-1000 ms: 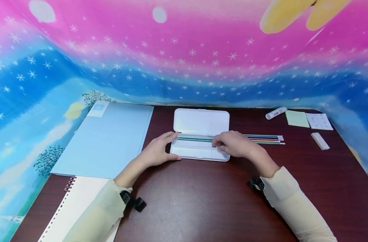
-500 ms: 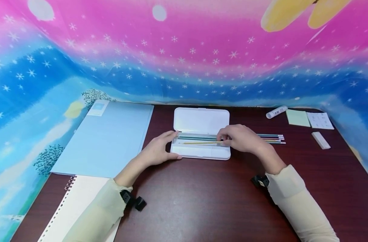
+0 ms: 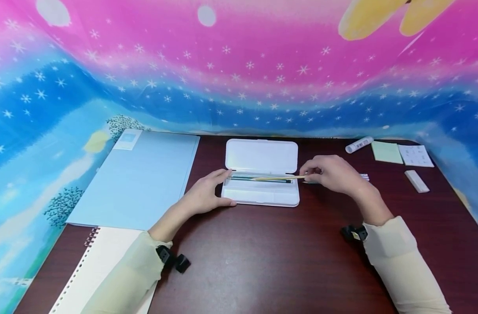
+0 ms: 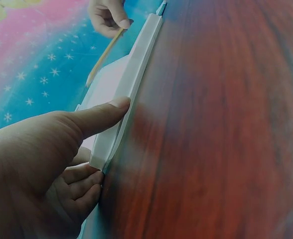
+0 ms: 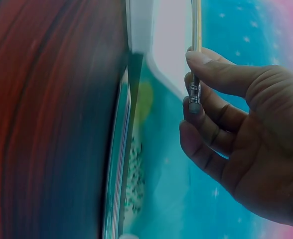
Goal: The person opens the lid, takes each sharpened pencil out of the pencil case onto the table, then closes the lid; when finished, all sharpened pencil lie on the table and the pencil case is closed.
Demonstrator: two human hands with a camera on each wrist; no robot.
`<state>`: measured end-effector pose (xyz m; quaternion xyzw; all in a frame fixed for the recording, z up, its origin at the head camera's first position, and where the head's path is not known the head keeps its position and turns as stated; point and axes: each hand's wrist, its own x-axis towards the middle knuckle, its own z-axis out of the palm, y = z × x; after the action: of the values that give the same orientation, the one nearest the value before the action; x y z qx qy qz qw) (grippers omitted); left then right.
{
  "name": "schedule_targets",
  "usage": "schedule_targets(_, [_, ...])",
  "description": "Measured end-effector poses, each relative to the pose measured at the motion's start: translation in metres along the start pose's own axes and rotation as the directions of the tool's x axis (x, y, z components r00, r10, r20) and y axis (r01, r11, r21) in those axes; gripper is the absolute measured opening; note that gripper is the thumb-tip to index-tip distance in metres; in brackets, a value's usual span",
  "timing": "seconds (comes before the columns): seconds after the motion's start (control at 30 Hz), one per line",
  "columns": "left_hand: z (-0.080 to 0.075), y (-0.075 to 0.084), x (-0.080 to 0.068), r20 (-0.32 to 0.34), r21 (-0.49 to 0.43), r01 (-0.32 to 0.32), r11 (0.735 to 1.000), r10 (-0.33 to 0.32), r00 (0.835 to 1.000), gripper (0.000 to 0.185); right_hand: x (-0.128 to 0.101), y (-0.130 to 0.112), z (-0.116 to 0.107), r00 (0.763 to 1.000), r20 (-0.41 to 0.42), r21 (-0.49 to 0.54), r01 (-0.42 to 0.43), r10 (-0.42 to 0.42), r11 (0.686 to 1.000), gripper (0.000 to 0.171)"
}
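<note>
A white pencil case (image 3: 258, 197) lies with its lid raised at the back. My left hand (image 3: 201, 194) grips its left end; in the left wrist view the thumb presses the front wall while the other fingers bend behind the end. Between thumb and fingertips my right hand (image 3: 335, 172) pinches a yellow pencil (image 3: 278, 178) near its eraser end, which shows in the right wrist view as a metal ferrule (image 5: 194, 92). The pencil's tip points left, above the case. Inside the case lie dark green pencils (image 3: 243, 178).
More pencils (image 5: 117, 169) lie on the table to the right of the case, mostly behind my right hand. A glue stick (image 3: 359, 145), sticky notes (image 3: 386, 152) and an eraser (image 3: 416, 181) are farther right. At left are a blue folder (image 3: 141, 183) and a spiral notebook (image 3: 101, 266).
My right hand has moved from over the case to the right and up, drawing the yellow pencil with it. The left hand stays at the case's left end.
</note>
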<state>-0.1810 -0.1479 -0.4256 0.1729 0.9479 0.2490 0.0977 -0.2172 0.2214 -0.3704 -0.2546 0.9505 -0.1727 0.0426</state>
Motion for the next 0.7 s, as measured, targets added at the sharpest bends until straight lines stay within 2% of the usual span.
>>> schedule_targets(0.2, [0.000,0.000,0.000,0.002,-0.001,0.004,1.000,-0.004,1.000,0.097,-0.015,0.019,-0.009,0.998,-0.018,-0.010,-0.059,0.058,0.998,0.015])
schedule_targets(0.43, [-0.001,0.001,-0.001,0.001,-0.004,-0.003,1.000,0.003,1.000,0.097,-0.037,0.050,-0.012,0.997,-0.022,-0.031,-0.069,0.069,0.997,0.013])
schedule_targets(0.7, [-0.001,0.001,-0.001,0.003,-0.003,0.000,1.000,0.000,1.000,0.097,-0.062,0.079,-0.018,0.986,-0.008,-0.024,-0.164,0.164,0.986,0.012])
